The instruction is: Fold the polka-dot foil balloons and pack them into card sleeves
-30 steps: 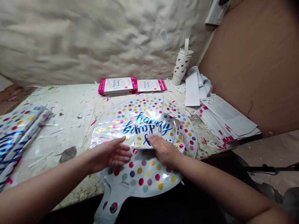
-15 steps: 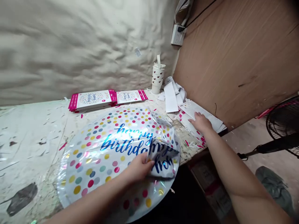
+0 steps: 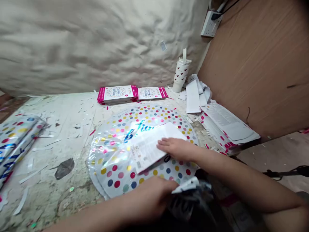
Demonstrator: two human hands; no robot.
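A round foil balloon [image 3: 116, 154], white with coloured dots and blue lettering, lies flat on top of other balloon sheets on the worktable. Across its middle rests a white printed card [image 3: 147, 151], turned at an angle and covering part of the lettering. My right hand [image 3: 177, 148] lies over the card's right part, fingers stretched flat on it and thumb hidden. At the table's front edge my left hand [image 3: 159, 195] is closed on a crumpled foil balloon [image 3: 190, 196], which hangs down, blurred by motion.
Stacks of pink-edged balloon packs [image 3: 119, 93] stand by the wall, near a lidded tumbler [image 3: 180, 75]. White paper strips [image 3: 193, 96] and a stack of printed cards [image 3: 224, 122] lie at the right. Folded balloons [image 3: 16, 141] lie at the left, with scraps around.
My right hand has come left from the card stack, and a card now lies on the balloon. My left hand has pulled a crumpled balloon toward the front edge. The view has shifted left.
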